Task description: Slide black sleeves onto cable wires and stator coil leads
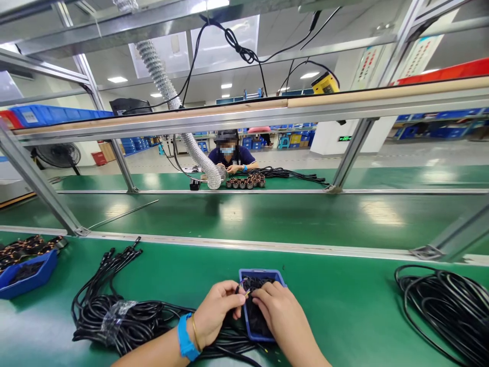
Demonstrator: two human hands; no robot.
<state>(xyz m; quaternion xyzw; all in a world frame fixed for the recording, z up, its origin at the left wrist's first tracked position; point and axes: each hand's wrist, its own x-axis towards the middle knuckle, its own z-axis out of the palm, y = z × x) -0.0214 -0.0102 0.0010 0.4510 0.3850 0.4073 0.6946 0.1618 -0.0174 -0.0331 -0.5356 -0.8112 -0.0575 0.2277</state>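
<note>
While the left hand point(219, 308) is clamped, thumb against bent fingers, on a black cable end point(241, 289) with thin coloured wires, the right hand point(278, 311) curves in from four o'clock, its fingertips at those wires; whether its grip is closed on one cannot be told, the fingers covering the spot. The left wrist bears a blue band point(187, 337) and a gold-coloured bangle point(195, 331). Both hands are above a small blue bin point(261, 337), which holds small black pieces point(256, 317) and lies on the green bench point(340, 300).

Clock positions are taken about this bin, twelve pointing away from the worker. At nine o'clock, a bundle of black cables point(143, 318) is bound with clear wrap point(116, 318), its free ends point(124, 253) fanned toward ten; other cables pass beneath the left forearm. Farther out at ten, a second blue bin point(36, 280) contains black pieces, with copper-wound parts point(30, 247) just beyond it. At three o'clock, a loose coil of black cable point(446, 311) rests well apart. Toward twelve, beyond the metal frame point(237, 244), a masked person point(229, 153) sits behind more copper-wound pieces point(245, 181) and black leads point(288, 174), near a flexible silver duct point(196, 153).
</note>
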